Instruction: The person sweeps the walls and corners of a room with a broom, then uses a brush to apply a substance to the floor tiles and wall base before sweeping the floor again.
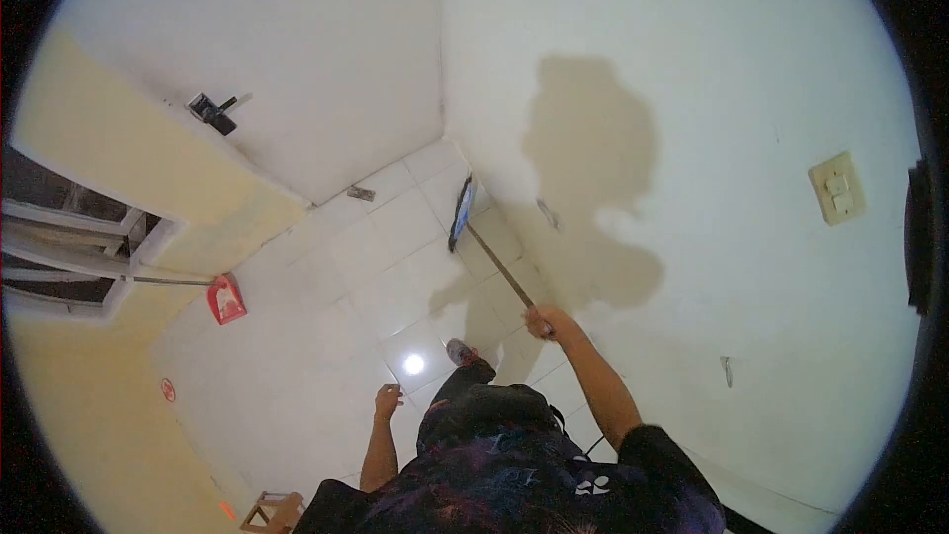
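My right hand [543,321] grips the top end of a long wooden broom handle [499,268]. The handle runs down and away to the broom head [462,213], which rests on the white tiled floor [336,316] close to the room's corner and the white wall [692,138]. My left hand [388,401] hangs at my side, loosely curled, with nothing in it. One foot in a shoe [460,351] shows on the tiles below me.
A red dustpan [226,299] with a long handle leans by the yellow wall at the left. A small dark piece of debris [361,194] lies on the floor near the far wall. A wooden stool [272,509] stands at the bottom. A light switch [837,188] is on the right wall.
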`<state>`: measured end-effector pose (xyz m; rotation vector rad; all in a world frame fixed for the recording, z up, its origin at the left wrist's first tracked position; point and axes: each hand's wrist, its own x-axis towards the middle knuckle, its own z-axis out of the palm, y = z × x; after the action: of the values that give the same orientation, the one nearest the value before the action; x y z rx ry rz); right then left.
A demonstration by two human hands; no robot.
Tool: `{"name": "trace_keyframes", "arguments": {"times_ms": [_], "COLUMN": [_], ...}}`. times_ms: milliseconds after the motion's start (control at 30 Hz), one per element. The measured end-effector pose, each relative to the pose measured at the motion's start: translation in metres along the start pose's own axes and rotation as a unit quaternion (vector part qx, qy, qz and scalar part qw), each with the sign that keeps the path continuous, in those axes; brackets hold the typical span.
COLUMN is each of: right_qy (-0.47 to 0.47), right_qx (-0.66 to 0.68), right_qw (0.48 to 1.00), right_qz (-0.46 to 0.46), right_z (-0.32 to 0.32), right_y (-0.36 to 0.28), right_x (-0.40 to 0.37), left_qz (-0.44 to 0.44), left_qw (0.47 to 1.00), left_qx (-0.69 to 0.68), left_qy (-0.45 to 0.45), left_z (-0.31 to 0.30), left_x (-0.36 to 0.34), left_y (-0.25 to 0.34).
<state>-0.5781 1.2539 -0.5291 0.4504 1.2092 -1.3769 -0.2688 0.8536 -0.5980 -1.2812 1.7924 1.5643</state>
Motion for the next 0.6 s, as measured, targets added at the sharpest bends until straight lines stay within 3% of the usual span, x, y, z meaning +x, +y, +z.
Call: {"name": "trace_keyframes", "arguments": {"times_ms": [33,67,133,167,200,267,300,400,467,533,600], "right_qy": [-0.068,0.013,-0.026,0.005,0.036,0.002,-0.016,0.001,-0.005,0.019,-0.038], "right_qx": [0.161,0.199,0.278,0.319,0.358,0.438,0.477,0.467,0.369,0.373,0.376], "right_qw": [0.985,0.978,0.957,0.945,0.931,0.895,0.873,0.884,0.928,0.927,0.926], "right_qz": [-0.009,0.062,0.082,0.075,0.066,0.084,0.095,0.014,-0.050,-0.038,0.013], "right_z": [0.012,0.036,0.054,0.072,0.082,0.078,0.075,0.070,0.082,0.099,0.106], "right_y": [0.006,0.000,0.007,0.002,-0.001,0.006,0.007,0.004,-0.021,-0.052,-0.096], "right_x": [-0.043,-0.086,-0.149,-0.177,-0.192,-0.187,-0.181,-0.106,-0.048,0.015,0.068], "left_qz": [-0.013,-0.016,-0.021,0.000,0.023,0.039,0.031,0.043,0.072,0.068,0.062], "left_qw": [1.000,1.000,0.999,1.000,1.000,0.999,1.000,0.998,0.995,0.994,0.993], "left_qx": [0.005,0.015,0.036,0.025,0.015,-0.001,-0.006,-0.043,-0.062,-0.078,-0.092], "left_qy": [0.005,-0.005,-0.022,-0.018,-0.014,-0.005,-0.001,0.009,0.017,0.019,0.029], "left_z": [-0.002,-0.005,-0.005,-0.002,0.001,0.003,0.006,0.010,0.015,0.013,0.009], "left_x": [0.000,0.004,0.020,0.026,0.033,0.035,0.028,0.034,0.036,0.023,0.004], "left_y": [-0.007,-0.015,-0.029,-0.033,-0.034,-0.021,0.000,0.015,0.029,0.043,0.057]}}
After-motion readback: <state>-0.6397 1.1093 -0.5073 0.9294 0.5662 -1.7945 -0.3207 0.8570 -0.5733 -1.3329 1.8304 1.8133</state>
